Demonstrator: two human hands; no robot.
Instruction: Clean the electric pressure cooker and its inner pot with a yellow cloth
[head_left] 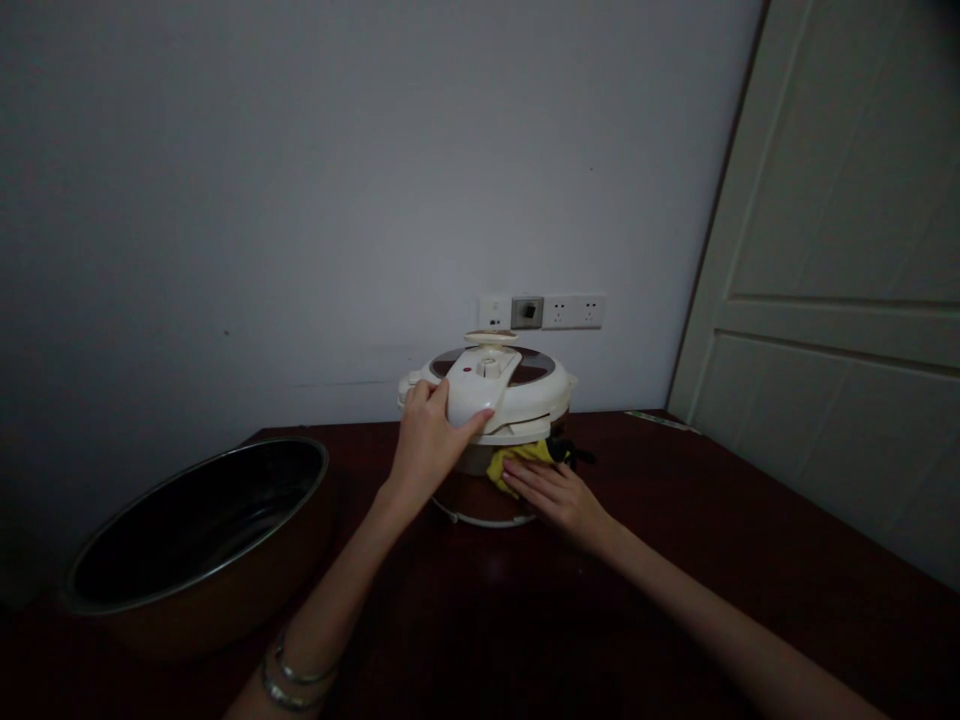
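Near the dark-red surface's [690,540] back edge, our left fingers [474,425] grasp a round white-and-brown cooker [529,404]; our right fingers [529,477], grip unclear, press yellow cloth [498,470].

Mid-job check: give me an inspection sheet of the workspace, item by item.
Surface: dark red table, dimly lit.
Job's things: cooker with its white lid on; yellow cloth against its side, below the lid.
Clutter: large pot at left, inside too dark to check; flat strip at the table's back edge.
Hands: left hand on the lid's front panel, thumb and fingers spread; right hand flat on the cloth.
Cables: none certain; black thing beside the cloth unclear.
Surroundings: wall, sockets, panelled door.
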